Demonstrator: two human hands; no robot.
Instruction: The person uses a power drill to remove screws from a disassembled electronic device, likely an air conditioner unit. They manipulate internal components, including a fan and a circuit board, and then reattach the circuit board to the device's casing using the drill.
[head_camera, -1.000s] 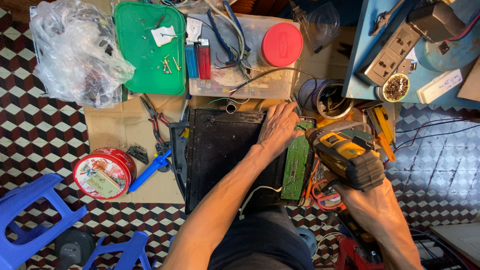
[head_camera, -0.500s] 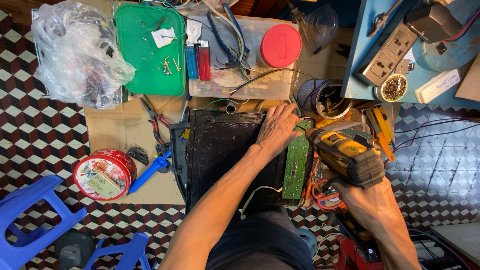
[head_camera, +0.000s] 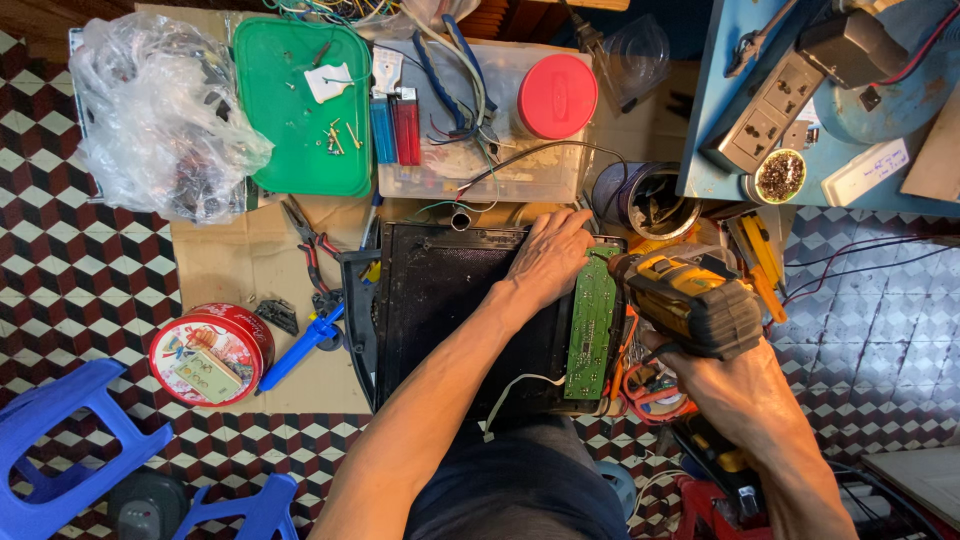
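On the cardboard sheet (head_camera: 230, 265) at centre, a flat black casing (head_camera: 440, 310) is lying, with a narrow green circuit board (head_camera: 592, 322) sitting along its right edge. Left hand (head_camera: 548, 258) is pressing down flat on the casing's upper right corner, fingers spread, gripping nothing. Right hand (head_camera: 735, 385) is clenching the grip of a yellow-and-black cordless drill (head_camera: 690, 300), its nose pointing at the board's top end. A white wire (head_camera: 510, 395) is trailing off the casing's lower edge. Left of the casing, pliers (head_camera: 305, 240) and a blue-handled tool (head_camera: 300, 345) are lying beside a round red tin (head_camera: 210, 355). Beyond it, a green plastic tray (head_camera: 300, 105) is holding small screws; a crumpled clear bag (head_camera: 160, 115) is crowding the tray's left. A red lid (head_camera: 557, 96) is resting on a clear box (head_camera: 500, 150). Blue stools (head_camera: 70, 440) are standing on the chequered floor.
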